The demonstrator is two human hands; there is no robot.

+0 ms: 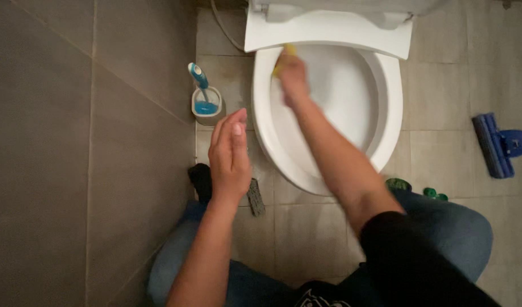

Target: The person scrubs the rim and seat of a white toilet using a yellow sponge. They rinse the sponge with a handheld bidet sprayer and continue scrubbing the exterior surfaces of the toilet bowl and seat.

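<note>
The right hand (292, 74) reaches across the toilet bowl (329, 108) and is closed around a yellow sponge (286, 57), of which only a small part shows above the knuckles. The sponge sits at the far left of the bowl, against the inner rim just below the raised seat (329, 33). The hand is blurred, so the exact finger placement cannot be told. The right forearm runs diagonally from the near right to the far left over the bowl opening, ending in a black sleeve (408, 256).

The left hand (230, 156) holds nothing. Its fingers are extended and pressed together, palm turned inward, hovering left of the bowl and apart from it.

To the far left of the left hand, a toilet brush (199, 77) with a teal and white handle stands in its holder (208, 108) on the floor (437, 153), beside the grey tiled wall (90, 142). Near the left hand, a dark object (202, 181) and a grey scrub pad (256, 197) lie on the floor tiles. The person kneels in blue jeans (454, 227).

On the right, well apart from the bowl, a blue mop head (497, 145) lies on the floor. Small green objects (398, 184) lie near the right knee; their kind cannot be told.
</note>
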